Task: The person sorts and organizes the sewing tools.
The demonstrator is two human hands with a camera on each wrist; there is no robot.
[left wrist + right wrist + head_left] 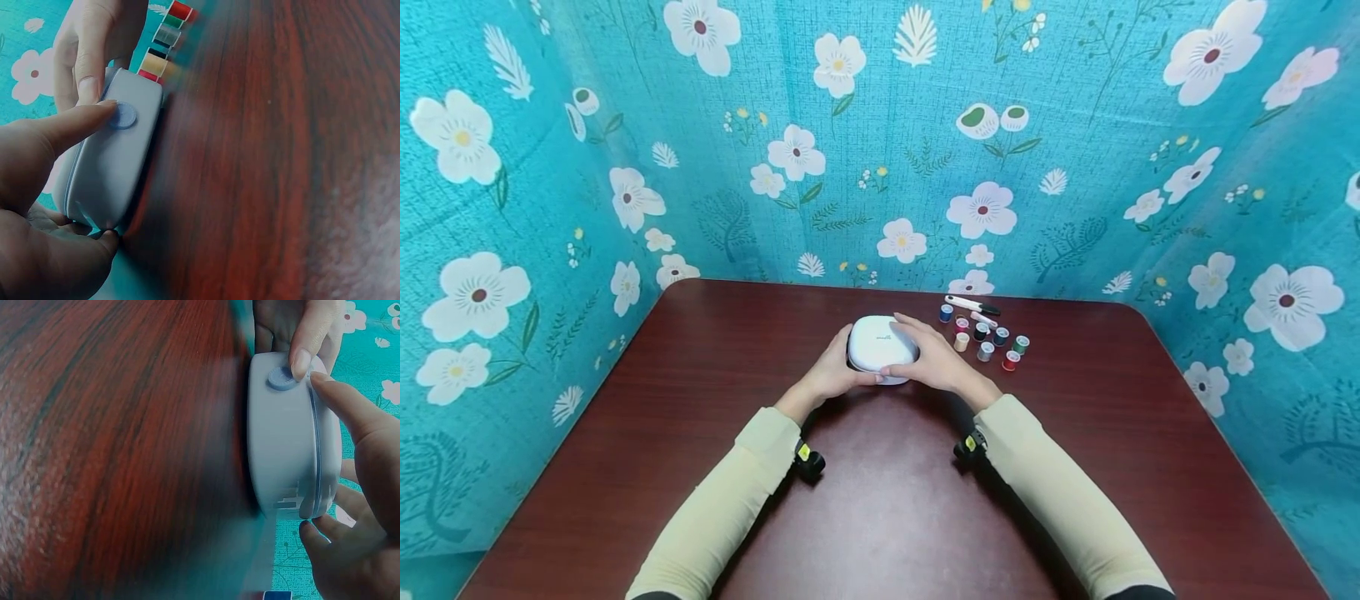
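A white rounded case (871, 340) sits on the table between both hands, its lid closed along a seam. My left hand (829, 373) grips its left side, and the thumb presses on the round grey-blue button (124, 116) at the front. From the other side, my right hand (934, 357) holds the case, fingers over the top and along the right end. Its thumb lies at the lid seam (315, 434), close beside the left thumb. In the right wrist view, several right fingertips (312, 532) curl at the case's end.
Several thread spools, including a red one (1011, 361), a green one (1021, 344) and a cream one (961, 342), stand right of the case. Behind them lie a white-and-black pen-like tool (972, 304) and a small pink item (983, 319). A floral curtain (865, 167) borders the brown table (700, 367).
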